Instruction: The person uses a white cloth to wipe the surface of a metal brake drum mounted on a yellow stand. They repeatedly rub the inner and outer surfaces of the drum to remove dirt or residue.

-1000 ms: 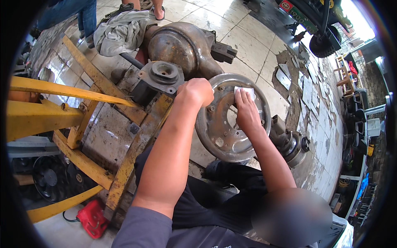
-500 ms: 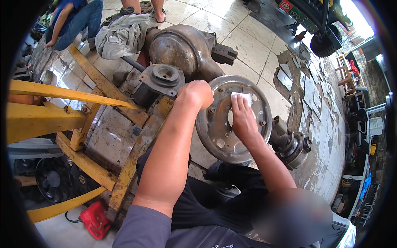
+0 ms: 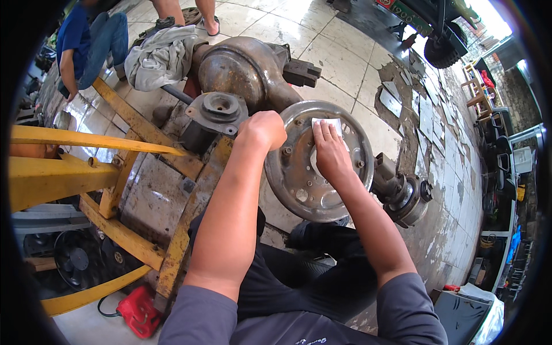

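Compared with the frame from a second ago, the white sheet (image 3: 337, 123) under the right hand (image 3: 332, 150) lies further left on the face of the dished steel disc (image 3: 299, 162), nearer its upper middle, while the left hand (image 3: 263, 131) keeps its place at the rim. The view has shifted a little, so that the grey right sleeve (image 3: 407, 307) now shows and more of a co-worker in blue (image 3: 98, 46) comes in at the upper left.

The disc stands tilted in front of the person, between the two hands. The right hand is spread flat, its fingers extended and pressing the sheet to the metal; it partly covers the central hole. The left hand is curled into a fist at the upper left edge; its fingertips are hidden, so I cannot tell whether they grip the rim.

Just left of that fist, a black round-topped mount (image 3: 217, 117) sits against the yellow steel frame (image 3: 66, 175). Beyond it lies a rusty axle housing (image 3: 233, 70) with a bulging centre, a grey cloth (image 3: 161, 56) beside it. A hub assembly (image 3: 409, 200) projects to the right of the disc, near broken floor tiles (image 3: 426, 118). A red container (image 3: 140, 311) rests at lower left.
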A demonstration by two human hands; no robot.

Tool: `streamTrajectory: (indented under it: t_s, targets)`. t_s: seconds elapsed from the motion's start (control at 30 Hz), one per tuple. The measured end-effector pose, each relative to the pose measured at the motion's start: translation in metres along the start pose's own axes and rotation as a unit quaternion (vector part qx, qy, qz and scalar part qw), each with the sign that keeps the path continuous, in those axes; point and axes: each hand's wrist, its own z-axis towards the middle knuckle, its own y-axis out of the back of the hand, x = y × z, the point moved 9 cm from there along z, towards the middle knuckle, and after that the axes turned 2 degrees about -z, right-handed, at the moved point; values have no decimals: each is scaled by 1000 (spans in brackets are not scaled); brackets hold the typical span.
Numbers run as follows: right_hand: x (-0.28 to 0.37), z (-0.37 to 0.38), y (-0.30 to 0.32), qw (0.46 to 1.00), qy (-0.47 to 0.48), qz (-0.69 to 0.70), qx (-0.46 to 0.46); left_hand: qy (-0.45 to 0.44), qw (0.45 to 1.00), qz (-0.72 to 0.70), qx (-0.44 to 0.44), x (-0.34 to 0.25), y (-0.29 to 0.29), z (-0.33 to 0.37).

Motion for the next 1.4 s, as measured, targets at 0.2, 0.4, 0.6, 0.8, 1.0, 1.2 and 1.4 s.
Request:
streamTrajectory:
  t_s: [0.2, 0.4, 0.6, 0.8, 1.0, 1.2, 1.4]
  targets:
    - [10, -20, -9, 1000, 7, -20, 18, -32, 999, 0, -12, -4, 1, 6]
    - [-6, 8, -13, 999, -28, 2, 33, -41, 999, -6, -19, -7, 5, 0]
    - [13, -10, 4, 999, 6, 25, 32, -33, 999, 4, -11, -5, 6, 3]
    - [13, -4, 2, 999, -11, 30, 24, -24, 999, -18, -18, -4, 8, -4]
    - [17, -1, 5, 999, 17, 38, 27, -14, 999, -19, -33, 4, 3, 3]
    - [27, -15, 5, 998, 40, 19, 40, -11, 999, -29, -16, -1, 4, 0]
    - [22, -3, 6, 998, 48, 7, 39, -2, 1000, -26, -14, -6, 6, -8]
